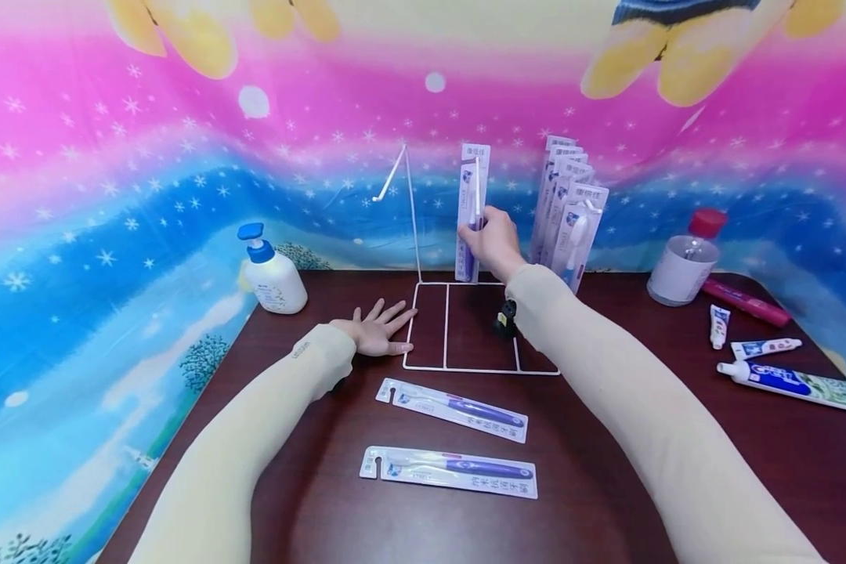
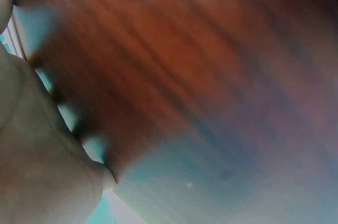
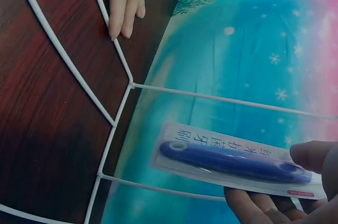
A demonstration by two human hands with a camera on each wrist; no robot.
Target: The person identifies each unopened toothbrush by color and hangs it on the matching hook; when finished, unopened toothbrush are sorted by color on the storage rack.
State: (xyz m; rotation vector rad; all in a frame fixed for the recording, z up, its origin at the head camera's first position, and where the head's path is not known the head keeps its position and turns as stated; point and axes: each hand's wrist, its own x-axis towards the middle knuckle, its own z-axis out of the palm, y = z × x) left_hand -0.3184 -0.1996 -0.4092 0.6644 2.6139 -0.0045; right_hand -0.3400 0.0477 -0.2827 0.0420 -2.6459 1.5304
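Note:
My right hand (image 1: pixel 495 239) pinches a packaged purple toothbrush (image 3: pixel 232 163) between thumb and fingers, upright at the middle hook of a white wire rack (image 1: pixel 446 329). Behind it, what looks like another toothbrush pack (image 1: pixel 476 150) reaches higher. On the dark table, my left hand (image 1: pixel 377 330) lies palm down with fingers spread, its fingertips at the left side of the rack's base. Two more packaged purple toothbrushes, a farther one (image 1: pixel 458 410) and a nearer one (image 1: pixel 458 471), lie flat before the rack. The left wrist view is mostly blurred table.
Several toothbrush packs (image 1: pixel 580 235) hang on the rack's right hook; the left hook (image 1: pixel 389 174) is bare. A pump bottle (image 1: pixel 275 282) stands at left. At right are a red-capped bottle (image 1: pixel 684 270), a pink tube-shaped item (image 1: pixel 747 301) and toothpaste tubes (image 1: pixel 797 384).

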